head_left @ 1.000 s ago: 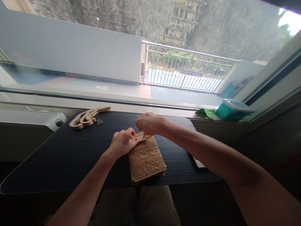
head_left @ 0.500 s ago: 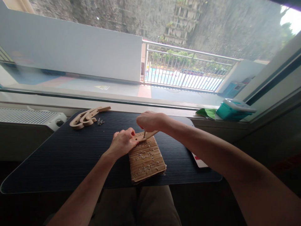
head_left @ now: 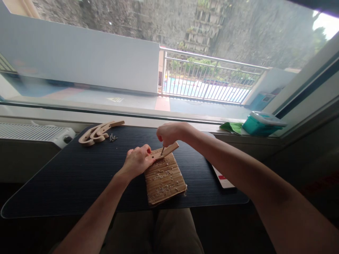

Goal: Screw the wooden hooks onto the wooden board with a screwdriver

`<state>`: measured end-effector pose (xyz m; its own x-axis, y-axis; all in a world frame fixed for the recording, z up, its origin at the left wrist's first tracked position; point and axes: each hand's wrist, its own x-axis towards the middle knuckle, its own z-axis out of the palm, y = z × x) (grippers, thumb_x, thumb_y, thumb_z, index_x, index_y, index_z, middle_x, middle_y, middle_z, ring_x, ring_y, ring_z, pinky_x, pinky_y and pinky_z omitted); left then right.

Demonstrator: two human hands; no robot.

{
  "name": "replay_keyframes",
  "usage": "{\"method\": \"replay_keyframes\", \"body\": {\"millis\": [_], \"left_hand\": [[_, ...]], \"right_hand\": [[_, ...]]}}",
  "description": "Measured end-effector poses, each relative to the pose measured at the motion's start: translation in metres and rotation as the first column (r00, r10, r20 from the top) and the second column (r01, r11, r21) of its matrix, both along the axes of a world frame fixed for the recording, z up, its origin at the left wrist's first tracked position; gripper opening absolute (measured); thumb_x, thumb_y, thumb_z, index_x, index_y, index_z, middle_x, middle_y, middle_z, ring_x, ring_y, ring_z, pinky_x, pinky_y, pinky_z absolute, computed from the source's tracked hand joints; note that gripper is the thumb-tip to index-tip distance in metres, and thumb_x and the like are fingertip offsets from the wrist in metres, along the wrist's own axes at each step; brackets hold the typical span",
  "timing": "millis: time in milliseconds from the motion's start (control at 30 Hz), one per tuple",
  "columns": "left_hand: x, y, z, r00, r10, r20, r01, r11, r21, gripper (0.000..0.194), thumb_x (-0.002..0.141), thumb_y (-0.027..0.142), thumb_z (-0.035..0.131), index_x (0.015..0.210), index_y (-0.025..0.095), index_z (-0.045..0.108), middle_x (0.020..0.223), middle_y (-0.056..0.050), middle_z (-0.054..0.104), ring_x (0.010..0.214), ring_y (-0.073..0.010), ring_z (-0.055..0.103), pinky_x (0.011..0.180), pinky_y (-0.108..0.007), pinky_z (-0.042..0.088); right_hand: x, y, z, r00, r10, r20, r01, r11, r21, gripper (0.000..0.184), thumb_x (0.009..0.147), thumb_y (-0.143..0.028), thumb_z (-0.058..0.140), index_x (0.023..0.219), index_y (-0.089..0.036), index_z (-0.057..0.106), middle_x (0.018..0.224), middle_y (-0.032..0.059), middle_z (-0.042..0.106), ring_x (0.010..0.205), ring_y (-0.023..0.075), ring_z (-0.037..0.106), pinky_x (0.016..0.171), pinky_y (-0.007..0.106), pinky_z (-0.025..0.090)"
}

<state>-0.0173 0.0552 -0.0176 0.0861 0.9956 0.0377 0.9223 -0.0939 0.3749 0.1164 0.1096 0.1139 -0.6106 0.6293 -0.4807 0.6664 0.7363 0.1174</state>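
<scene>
My left hand [head_left: 136, 160] is closed on the left end of a pale wooden piece [head_left: 171, 149], pressing it down across the far part of a corrugated cardboard pad [head_left: 164, 192]. A dark hole shows in the wood beside my fingers. My right hand [head_left: 169, 134] is wrapped round a screwdriver, whose handle is hidden in the fist. Its thin metal shaft [head_left: 162, 151] points down, slightly tilted, with the tip at the wood's surface. Small crumbs and torn bits cover the cardboard.
Curved wooden pieces [head_left: 88, 137] and several screws [head_left: 113, 138] lie at the back left of the dark table [head_left: 79, 176]. A white and red flat item [head_left: 224, 181] lies near the right edge. On the sill are a green cloth [head_left: 231, 127] and a teal lidded box [head_left: 262, 124]. A radiator [head_left: 34, 134] stands left.
My right hand has turned and shifted slightly right, tilting the screwdriver's shaft more and exposing the wood's right end. My left hand keeps its hold on the wooden piece.
</scene>
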Motion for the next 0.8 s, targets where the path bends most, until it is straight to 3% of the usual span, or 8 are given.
{"method": "replay_keyframes", "body": {"millis": [233, 433, 700, 800], "left_hand": [[0.001, 0.001, 0.001, 1.0, 0.003, -0.006, -0.003, 1.0, 0.001, 0.019, 0.073, 0.038, 0.059, 0.082, 0.023, 0.052, 0.084, -0.001, 0.067, 0.087, -0.0222, 0.062, 0.077, -0.032, 0.039], [0.0, 0.003, -0.001, 1.0, -0.002, -0.015, 0.002, 1.0, -0.006, 0.019, 0.073, 0.039, 0.059, 0.082, 0.023, 0.052, 0.082, -0.001, 0.067, 0.087, -0.0227, 0.062, 0.076, -0.032, 0.039], [0.0, 0.001, 0.0, 1.0, -0.007, 0.013, 0.007, 1.0, 0.006, 0.019, 0.073, 0.039, 0.059, 0.081, 0.023, 0.052, 0.082, -0.001, 0.067, 0.087, -0.0231, 0.062, 0.076, -0.032, 0.039], [0.001, 0.0, 0.001, 1.0, -0.005, 0.016, 0.005, 1.0, 0.009, 0.019, 0.073, 0.039, 0.059, 0.081, 0.023, 0.052, 0.082, -0.001, 0.067, 0.087, -0.0231, 0.062, 0.076, -0.032, 0.039]], "right_hand": [[0.011, -0.004, -0.001, 0.982, 0.09, -0.167, -0.088, 0.996, 0.017, 0.033, 0.074, -0.006, 0.05, 0.1, -0.01, 0.07, 0.095, 0.0095, 0.068, 0.078, 0.0151, 0.056, 0.062, 0.026, 0.038], [0.01, -0.002, -0.006, 0.985, 0.109, -0.136, -0.103, 0.993, 0.048, 0.027, 0.078, -0.009, 0.048, 0.093, -0.01, 0.071, 0.088, 0.0092, 0.068, 0.073, 0.0143, 0.053, 0.062, 0.028, 0.036], [0.008, -0.01, 0.003, 0.994, -0.005, -0.111, 0.014, 0.997, 0.082, 0.034, 0.081, -0.026, 0.054, 0.11, -0.012, 0.065, 0.1, 0.0125, 0.066, 0.084, 0.019, 0.056, 0.066, 0.03, 0.038], [0.011, -0.012, 0.009, 0.99, 0.028, -0.135, -0.016, 0.996, 0.091, 0.037, 0.076, -0.019, 0.058, 0.112, -0.015, 0.065, 0.102, 0.0102, 0.066, 0.085, 0.0182, 0.056, 0.065, 0.029, 0.038]]}}
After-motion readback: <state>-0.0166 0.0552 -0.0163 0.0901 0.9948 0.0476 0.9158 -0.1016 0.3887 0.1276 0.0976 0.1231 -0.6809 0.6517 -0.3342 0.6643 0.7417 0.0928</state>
